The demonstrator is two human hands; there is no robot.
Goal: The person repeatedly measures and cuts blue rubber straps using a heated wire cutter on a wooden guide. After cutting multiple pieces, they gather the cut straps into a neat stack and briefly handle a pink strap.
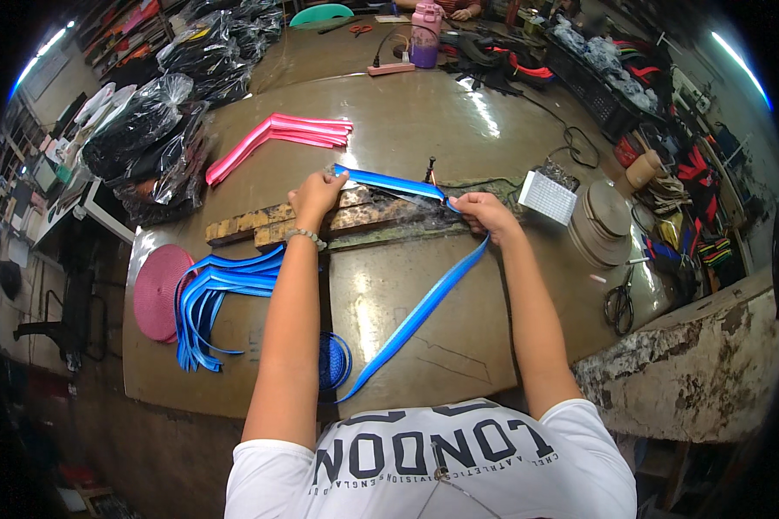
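A blue webbing strap (pixel 389 182) is stretched over a stained, narrow wooden board (pixel 303 223) with a small upright metal fitting (pixel 429 170). My left hand (pixel 318 195) pinches its left end; my right hand (pixel 481 213) holds it farther right, at the metal fitting. From there the strap runs down toward me to a blue roll (pixel 332 359) partly behind my left forearm. Cut blue straps (pixel 221 285) lie in a bundle at lower left beside a flat pink webbing roll (pixel 163 294). Pink straps (pixel 277 128) lie beyond my left hand.
Bagged black goods (pixel 147 147) are piled left. A white grid-topped block (pixel 549 197), flat rolls (pixel 599 227), scissors (pixel 618 307) and a black crate (pixel 593 95) stand or lie right. At the far side are a pink-purple bottle (pixel 425 43), a power strip (pixel 390 69) and another person's hand (pixel 461 12).
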